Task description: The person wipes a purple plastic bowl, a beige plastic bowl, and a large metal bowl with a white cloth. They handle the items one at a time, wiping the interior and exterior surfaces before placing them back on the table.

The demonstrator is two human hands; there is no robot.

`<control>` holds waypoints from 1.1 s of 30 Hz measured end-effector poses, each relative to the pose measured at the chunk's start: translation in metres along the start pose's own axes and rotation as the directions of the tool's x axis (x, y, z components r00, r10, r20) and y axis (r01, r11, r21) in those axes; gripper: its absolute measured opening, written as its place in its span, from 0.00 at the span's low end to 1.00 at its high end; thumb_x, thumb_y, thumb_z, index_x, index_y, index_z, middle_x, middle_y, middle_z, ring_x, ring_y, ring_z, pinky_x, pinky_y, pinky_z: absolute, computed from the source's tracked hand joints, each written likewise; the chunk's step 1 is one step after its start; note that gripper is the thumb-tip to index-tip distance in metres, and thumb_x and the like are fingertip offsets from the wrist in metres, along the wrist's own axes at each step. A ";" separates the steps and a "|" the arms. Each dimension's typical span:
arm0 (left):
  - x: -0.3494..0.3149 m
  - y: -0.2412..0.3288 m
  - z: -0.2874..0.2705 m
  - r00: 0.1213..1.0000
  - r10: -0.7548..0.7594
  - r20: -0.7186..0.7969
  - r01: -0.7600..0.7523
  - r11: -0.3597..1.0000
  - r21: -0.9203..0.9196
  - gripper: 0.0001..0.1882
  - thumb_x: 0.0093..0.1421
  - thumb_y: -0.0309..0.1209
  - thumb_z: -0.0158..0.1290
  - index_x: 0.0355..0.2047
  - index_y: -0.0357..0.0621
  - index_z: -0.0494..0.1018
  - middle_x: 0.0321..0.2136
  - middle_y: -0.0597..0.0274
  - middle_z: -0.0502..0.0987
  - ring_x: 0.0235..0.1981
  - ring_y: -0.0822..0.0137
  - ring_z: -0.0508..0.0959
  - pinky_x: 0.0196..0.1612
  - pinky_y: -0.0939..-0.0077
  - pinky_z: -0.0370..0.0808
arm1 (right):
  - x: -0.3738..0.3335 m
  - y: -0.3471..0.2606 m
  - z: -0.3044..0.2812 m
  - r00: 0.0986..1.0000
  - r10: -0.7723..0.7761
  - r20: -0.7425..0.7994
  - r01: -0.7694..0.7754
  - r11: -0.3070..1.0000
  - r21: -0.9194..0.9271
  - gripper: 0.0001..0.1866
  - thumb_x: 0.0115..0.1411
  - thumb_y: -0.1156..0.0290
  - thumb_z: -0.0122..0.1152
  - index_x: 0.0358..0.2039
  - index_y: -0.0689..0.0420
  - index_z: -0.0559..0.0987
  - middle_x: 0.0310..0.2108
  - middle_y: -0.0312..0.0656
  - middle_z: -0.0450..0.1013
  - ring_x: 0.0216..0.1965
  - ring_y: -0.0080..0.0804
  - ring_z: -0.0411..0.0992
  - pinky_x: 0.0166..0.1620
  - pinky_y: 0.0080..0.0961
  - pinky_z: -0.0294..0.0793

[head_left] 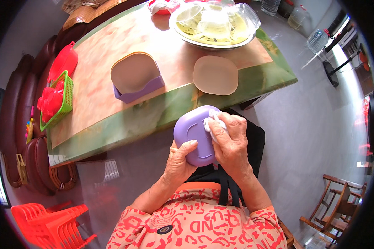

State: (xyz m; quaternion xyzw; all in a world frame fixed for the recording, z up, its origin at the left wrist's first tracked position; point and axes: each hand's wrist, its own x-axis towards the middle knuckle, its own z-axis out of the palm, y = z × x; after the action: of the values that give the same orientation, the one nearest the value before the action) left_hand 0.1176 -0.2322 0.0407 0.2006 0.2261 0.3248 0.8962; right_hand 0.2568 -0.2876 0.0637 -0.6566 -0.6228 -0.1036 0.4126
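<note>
A purple rounded plastic lid (197,135) is tilted up in front of my body, just off the table's near edge. My left hand (179,161) grips its lower left side, the thumb lying over the face. Bunched in my right hand (230,139) is a white cloth (214,123), pressed against the lid's upper right. Beyond the lid, a beige rounded plastic piece (215,75) lies at the table edge. Left of that stands a purple box (142,88) with a beige rounded piece (134,74) on top.
On the marble-patterned table (95,124) a wide basin (214,43) holds clear plastic containers at the back. A green basket (66,99) with red pieces and a red colander (64,61) stand at the left. Red stools (54,224) are at lower left, a wooden chair (338,205) at lower right.
</note>
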 end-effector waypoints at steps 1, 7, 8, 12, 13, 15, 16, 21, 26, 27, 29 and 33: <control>0.000 0.000 -0.003 1.000 0.000 0.004 0.000 1.000 -0.002 0.29 0.58 0.25 0.54 0.59 0.43 0.60 0.53 0.57 0.69 0.54 0.63 0.71 0.57 0.63 0.72 | -0.002 -0.002 -0.001 0.999 -0.045 0.009 0.045 0.999 -0.010 0.17 0.45 0.81 0.62 0.39 0.64 0.79 0.43 0.47 0.71 0.42 0.45 0.67 0.45 0.35 0.72; 0.003 -0.005 -0.013 1.000 -0.019 -0.017 0.020 0.997 0.081 0.25 0.60 0.31 0.53 0.57 0.41 0.63 0.49 0.55 0.72 0.52 0.61 0.73 0.55 0.62 0.72 | -0.023 -0.016 -0.013 0.975 -0.120 0.189 0.087 0.981 0.176 0.18 0.43 0.79 0.64 0.39 0.63 0.79 0.43 0.47 0.73 0.42 0.44 0.69 0.44 0.34 0.74; 0.003 -0.004 -0.012 0.999 -0.048 0.022 0.049 0.998 -0.041 0.24 0.61 0.33 0.51 0.56 0.40 0.63 0.49 0.55 0.72 0.52 0.60 0.73 0.55 0.61 0.72 | -0.026 -0.017 -0.014 0.968 -0.124 0.218 0.075 0.973 0.220 0.19 0.42 0.78 0.64 0.39 0.62 0.79 0.43 0.47 0.73 0.42 0.44 0.69 0.44 0.34 0.74; 0.003 -0.004 -0.012 0.996 -0.071 0.063 0.082 0.978 -0.193 0.24 0.66 0.44 0.43 0.55 0.39 0.65 0.50 0.54 0.73 0.53 0.60 0.72 0.58 0.59 0.69 | -0.016 -0.013 -0.009 0.970 -0.141 0.197 0.095 0.969 0.227 0.17 0.43 0.77 0.63 0.38 0.61 0.79 0.42 0.46 0.72 0.41 0.44 0.69 0.43 0.34 0.75; 0.003 -0.006 -0.016 0.996 -0.074 0.058 0.084 0.979 -0.184 0.24 0.66 0.44 0.44 0.55 0.39 0.65 0.50 0.54 0.73 0.53 0.60 0.72 0.58 0.59 0.68 | -0.011 -0.013 -0.005 0.979 -0.121 0.165 0.086 0.976 0.202 0.16 0.45 0.77 0.62 0.38 0.61 0.79 0.42 0.46 0.72 0.41 0.43 0.69 0.44 0.34 0.74; 0.001 -0.008 -0.017 0.995 -0.093 0.035 0.097 0.984 -0.152 0.24 0.66 0.44 0.44 0.56 0.41 0.64 0.51 0.56 0.72 0.55 0.63 0.71 0.60 0.60 0.65 | 0.001 -0.011 0.004 0.994 -0.083 0.073 0.073 0.988 0.138 0.16 0.46 0.78 0.62 0.39 0.62 0.79 0.41 0.46 0.72 0.41 0.44 0.69 0.45 0.36 0.73; -0.002 -0.006 -0.013 0.993 -0.115 0.022 0.117 0.982 -0.149 0.24 0.66 0.43 0.43 0.58 0.43 0.63 0.53 0.56 0.71 0.56 0.63 0.70 0.61 0.61 0.64 | 0.004 -0.010 0.010 0.998 -0.052 0.028 0.048 0.992 0.112 0.16 0.46 0.79 0.63 0.39 0.62 0.79 0.41 0.47 0.72 0.41 0.44 0.69 0.46 0.36 0.72; 0.000 -0.001 -0.010 0.996 -0.081 0.041 0.088 0.971 -0.223 0.23 0.69 0.44 0.38 0.57 0.43 0.64 0.52 0.56 0.71 0.55 0.62 0.70 0.61 0.61 0.65 | 0.005 -0.009 0.018 0.995 -0.078 0.058 0.066 0.980 0.189 0.18 0.45 0.79 0.63 0.40 0.61 0.79 0.42 0.47 0.72 0.42 0.44 0.68 0.46 0.34 0.71; 0.007 -0.005 -0.030 0.973 -0.081 0.218 0.164 0.904 -0.394 0.22 0.69 0.44 0.37 0.50 0.39 0.68 0.45 0.57 0.75 0.47 0.62 0.76 0.53 0.65 0.72 | -0.013 -0.021 0.009 0.953 -0.201 0.224 0.141 0.956 0.256 0.17 0.44 0.76 0.62 0.38 0.62 0.80 0.45 0.43 0.71 0.44 0.43 0.66 0.45 0.33 0.72; 0.007 -0.003 -0.027 0.975 -0.104 0.194 0.169 0.919 -0.356 0.22 0.69 0.44 0.37 0.50 0.39 0.68 0.44 0.56 0.76 0.46 0.62 0.76 0.53 0.65 0.72 | -0.018 -0.022 0.005 0.940 -0.238 0.244 0.178 0.954 0.242 0.17 0.44 0.74 0.61 0.38 0.62 0.80 0.46 0.41 0.71 0.45 0.42 0.65 0.45 0.32 0.72; 0.005 0.001 -0.016 0.992 -0.107 0.070 0.121 0.960 -0.251 0.21 0.69 0.44 0.38 0.50 0.41 0.69 0.44 0.55 0.76 0.45 0.61 0.77 0.51 0.63 0.74 | -0.030 -0.025 -0.001 0.909 -0.293 0.296 0.229 0.945 0.234 0.18 0.43 0.73 0.61 0.38 0.62 0.80 0.46 0.40 0.70 0.45 0.41 0.65 0.47 0.32 0.73; 0.007 -0.004 -0.022 0.996 -0.080 0.037 0.086 0.967 -0.238 0.30 0.68 0.53 0.33 0.53 0.40 0.66 0.45 0.56 0.75 0.45 0.61 0.76 0.51 0.64 0.74 | -0.032 -0.029 -0.004 0.897 -0.304 0.321 0.246 0.947 0.209 0.17 0.43 0.73 0.61 0.37 0.62 0.80 0.45 0.39 0.70 0.45 0.38 0.65 0.46 0.32 0.74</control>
State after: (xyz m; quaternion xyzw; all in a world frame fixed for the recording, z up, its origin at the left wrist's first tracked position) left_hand 0.1125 -0.2255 0.0191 0.0859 0.1814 0.3091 0.9296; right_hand 0.2254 -0.3171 0.0570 -0.5336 -0.7790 0.0084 0.3293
